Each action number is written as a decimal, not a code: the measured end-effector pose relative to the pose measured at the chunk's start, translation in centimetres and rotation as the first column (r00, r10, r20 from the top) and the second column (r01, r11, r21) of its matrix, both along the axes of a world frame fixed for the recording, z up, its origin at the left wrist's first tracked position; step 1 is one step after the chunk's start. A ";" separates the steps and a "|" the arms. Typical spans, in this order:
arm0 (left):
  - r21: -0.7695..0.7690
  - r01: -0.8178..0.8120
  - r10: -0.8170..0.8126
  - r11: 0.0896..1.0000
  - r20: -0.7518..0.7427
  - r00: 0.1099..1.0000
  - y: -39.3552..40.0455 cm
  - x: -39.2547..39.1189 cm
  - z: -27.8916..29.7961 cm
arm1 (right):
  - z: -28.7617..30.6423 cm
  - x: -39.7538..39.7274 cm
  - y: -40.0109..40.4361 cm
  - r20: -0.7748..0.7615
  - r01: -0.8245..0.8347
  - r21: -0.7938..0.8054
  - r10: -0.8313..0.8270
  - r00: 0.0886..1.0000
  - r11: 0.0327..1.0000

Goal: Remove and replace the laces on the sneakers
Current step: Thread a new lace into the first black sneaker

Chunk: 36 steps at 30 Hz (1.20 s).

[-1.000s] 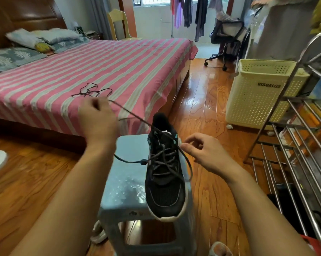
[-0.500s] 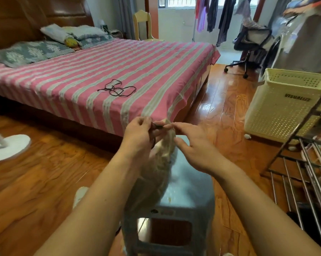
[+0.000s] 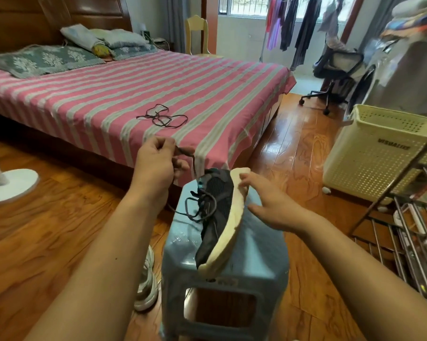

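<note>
One blue stool [image 3: 256, 257] serves as the surface; on it one dark sneaker [image 3: 216, 212] lies tipped on its side, pale sole [image 3: 228, 232] turned right. The right hand [image 3: 271, 205], fingers extended and relaxed, touches the sole at the heel end. The left hand [image 3: 156, 166], left of the stool, pinches the dark lace [image 3: 195, 207] that runs slack from the eyelets. A second, light sneaker [image 3: 146, 286] sits on the floor left of the stool, partly hidden by the left forearm. Beyond the stool, one loose lace [image 3: 163, 118] lies coiled on the striped bed [image 3: 109, 102].
</note>
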<state>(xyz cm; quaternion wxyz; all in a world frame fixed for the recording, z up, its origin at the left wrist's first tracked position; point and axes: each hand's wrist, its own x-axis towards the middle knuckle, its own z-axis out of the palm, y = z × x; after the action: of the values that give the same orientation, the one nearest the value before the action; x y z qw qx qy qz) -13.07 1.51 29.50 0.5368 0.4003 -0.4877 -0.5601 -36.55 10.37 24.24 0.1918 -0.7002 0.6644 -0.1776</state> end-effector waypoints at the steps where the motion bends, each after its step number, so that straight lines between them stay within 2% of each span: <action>1: -0.001 0.014 -0.014 1.000 -0.035 0.999 0.3 -0.3 0.4 | -0.4 -1.2 1.1 0.026 0.013 0.037 -0.014 1.000 0.999; 4: 0.003 0.077 -0.075 0.997 -0.156 0.985 1.4 -1.3 2.7 | 0.0 -3.6 2.4 0.089 0.137 0.097 -0.145 0.985 0.986; 6: 0.008 0.140 -0.134 0.990 -0.229 0.964 1.9 -2.3 4.5 | 1.4 -3.9 2.6 0.079 0.245 0.137 -0.257 0.963 0.960; 8: -0.025 0.207 -0.208 0.978 -0.126 0.970 2.1 -3.5 6.3 | 3.1 -2.9 2.4 0.157 0.320 0.087 -0.330 0.931 0.944; 10: -0.037 0.288 -0.285 0.957 0.061 0.957 2.1 -4.8 7.8 | 4.0 -2.0 3.0 0.377 0.283 0.070 -0.288 0.880 0.957; 12: 0.003 0.347 -0.342 0.938 0.182 0.922 2.2 -5.9 8.8 | 4.2 -0.9 3.9 0.550 0.246 0.135 -0.279 0.787 0.960; 15: 0.040 0.353 -0.350 0.935 0.275 0.896 1.9 -7.2 9.6 | 2.9 -2.1 3.9 0.529 0.290 0.119 -0.308 0.791 0.950; 16: 0.013 0.317 -0.312 0.948 0.225 0.923 1.3 -7.4 9.8 | 2.9 -2.4 3.9 0.518 0.293 0.123 -0.313 0.796 0.948; 18: -0.026 0.154 -0.155 0.988 -0.017 0.988 -0.4 -7.0 10.6 | 3.0 -3.1 3.9 0.433 0.238 0.121 -0.267 0.861 0.964; 20: 0.017 -0.013 0.017 1.000 -0.264 0.964 -2.4 -5.9 11.3 | 3.1 -3.5 3.9 0.331 0.170 0.086 -0.189 0.924 0.982; 21: 0.035 -0.050 0.058 0.998 -0.287 0.956 -3.1 -5.4 11.0 | 3.0 -3.7 3.7 0.329 0.165 0.057 -0.175 0.928 0.985; 22: 0.040 -0.058 0.065 0.998 -0.217 0.974 -3.4 -5.0 10.5 | 3.0 -3.7 3.5 0.358 0.184 0.024 -0.180 0.916 0.983; 24: 0.036 -0.024 0.019 0.999 0.133 0.991 -2.5 -4.9 7.8 | 3.6 -3.8 3.2 0.429 0.249 -0.024 -0.215 0.877 0.968; 26: 0.060 0.071 -0.091 0.996 0.495 0.864 0.1 -5.5 4.1 | 5.3 -3.6 3.1 0.452 0.293 0.000 -0.262 0.853 0.956; 27: 0.077 0.142 -0.160 0.987 0.590 0.792 1.9 -6.0 2.3 | 6.1 -3.7 2.9 0.457 0.300 0.027 -0.278 0.845 0.954; 29: 0.110 0.272 -0.278 0.956 0.637 0.719 5.6 -7.2 -1.1 | 7.1 -3.8 2.4 0.488 0.281 0.069 -0.278 0.828 0.957; 31: 0.085 0.347 -0.319 0.934 0.635 0.703 8.3 -8.3 -3.7 | 7.5 -3.4 2.1 0.593 0.282 0.126 -0.300 0.747 0.951; 34: 0.008 0.377 -0.262 0.926 0.733 0.628 9.8 -9.5 -6.6 | 7.9 -2.5 1.9 0.756 0.297 0.180 -0.324 0.569 0.938; 36: 0.018 0.350 -0.251 0.936 0.733 0.632 9.7 -9.8 -7.5 | 9.8 -2.4 1.4 0.900 0.325 0.114 -0.236 0.368 0.939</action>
<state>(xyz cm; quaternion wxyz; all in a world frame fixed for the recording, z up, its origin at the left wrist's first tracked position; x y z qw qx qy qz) -22.86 11.20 22.02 0.2231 0.4668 -0.7537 -0.4053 -38.92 11.73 34.01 0.4555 -0.3781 0.5574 -0.5821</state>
